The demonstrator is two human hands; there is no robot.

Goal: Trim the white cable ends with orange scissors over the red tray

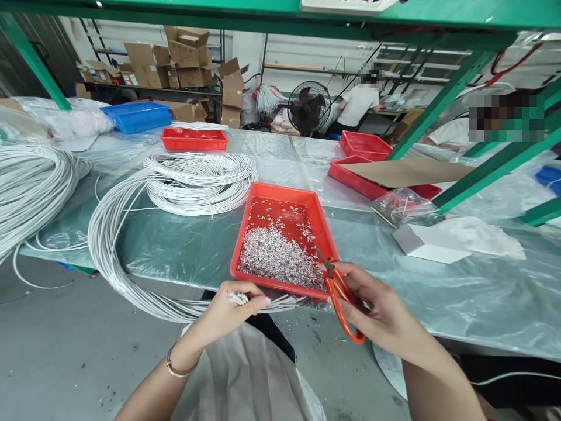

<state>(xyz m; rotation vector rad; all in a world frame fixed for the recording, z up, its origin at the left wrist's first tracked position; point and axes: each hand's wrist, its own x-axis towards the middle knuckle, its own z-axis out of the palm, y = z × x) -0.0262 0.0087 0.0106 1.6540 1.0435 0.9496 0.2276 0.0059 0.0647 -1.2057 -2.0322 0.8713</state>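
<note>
My left hand [232, 307] is closed around a bundle of white cables [146, 298] at the table's front edge. Loose cable ends stick out to the right of its fingertips, below the tray. In my right hand [381, 310] is a pair of scissors [333, 287] with orange handles; its dark blades point up and left over the right rim of a red tray [323, 219]. A heap of small shiny metal pieces [276, 251] fills the near part of that tray. From my left hand the bundle curves left and back to a large coil [201, 202] on the table.
Another white cable coil [39, 193] lies at the left. A blue tray [138, 117] and a red tray [194, 140] stand behind. Cardboard [407, 172] rests over red trays at right, near a white box [432, 242]. Green frame posts [495, 155] slant nearby. Two people sit beyond.
</note>
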